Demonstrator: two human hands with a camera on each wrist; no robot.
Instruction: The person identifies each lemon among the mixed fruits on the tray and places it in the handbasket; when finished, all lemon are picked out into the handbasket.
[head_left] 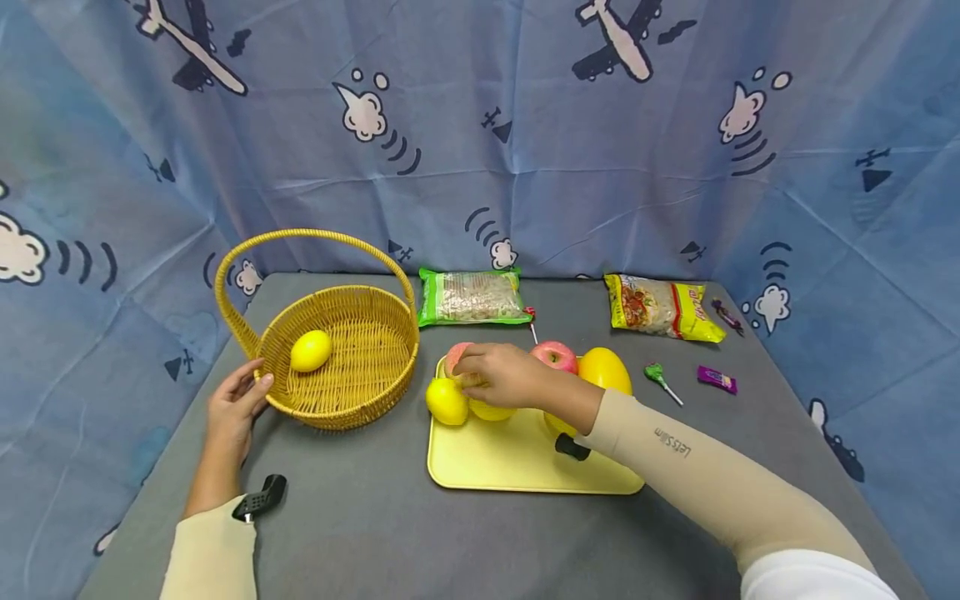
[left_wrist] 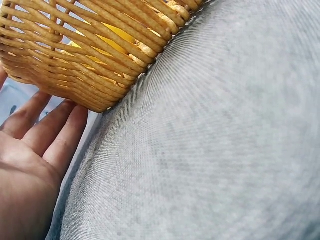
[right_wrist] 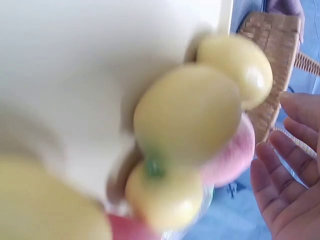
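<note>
A wicker basket [head_left: 360, 408] with a tall handle stands on the left, holding one lemon [head_left: 311, 351]. My left hand [head_left: 238, 404] touches the outside of its left wall; in the left wrist view extended fingers [left_wrist: 62, 137] meet the lower weave. On a yellow tray [head_left: 487, 462] sit a lemon [head_left: 447, 402], other yellow fruits, a pink fruit [head_left: 456, 357] and a red apple [head_left: 555, 356]. My right hand [head_left: 506, 375] reaches over the tray's far left corner, partly covering the pink fruit. The right wrist view shows its fingers [right_wrist: 280, 155] spread beside the fruit, holding nothing.
Behind the tray lie a green-edged packet [head_left: 476, 297] and a yellow-red packet [head_left: 660, 308]. Lollipops, including a green one [head_left: 655, 372], and a purple-wrapped sweet [head_left: 717, 379] lie to the right. A patterned blue curtain [head_left: 465, 167] hangs around the grey table.
</note>
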